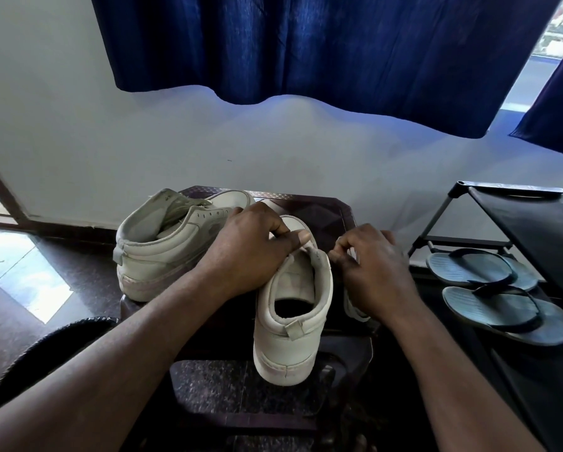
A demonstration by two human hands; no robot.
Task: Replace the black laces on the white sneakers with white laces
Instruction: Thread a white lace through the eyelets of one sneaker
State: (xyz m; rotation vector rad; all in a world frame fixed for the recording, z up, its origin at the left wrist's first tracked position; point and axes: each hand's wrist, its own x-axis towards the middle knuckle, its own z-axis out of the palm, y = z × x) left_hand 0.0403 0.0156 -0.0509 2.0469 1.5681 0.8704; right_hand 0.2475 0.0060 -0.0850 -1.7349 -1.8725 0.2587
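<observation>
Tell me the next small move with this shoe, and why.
Probably bring the white lace pinched in the right hand over to the near sneaker and feed its end through an eyelet. The left hand grips that sneaker at the tongue, steadying it. No black lace shows on it, and the white lace hangs just beside it.

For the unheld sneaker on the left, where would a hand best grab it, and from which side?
Probably the padded heel collar of the left sneaker, coming from the near left: its heel points that way, the opening gapes upward for fingers, and the left hand sits in front of its toe end.
</observation>
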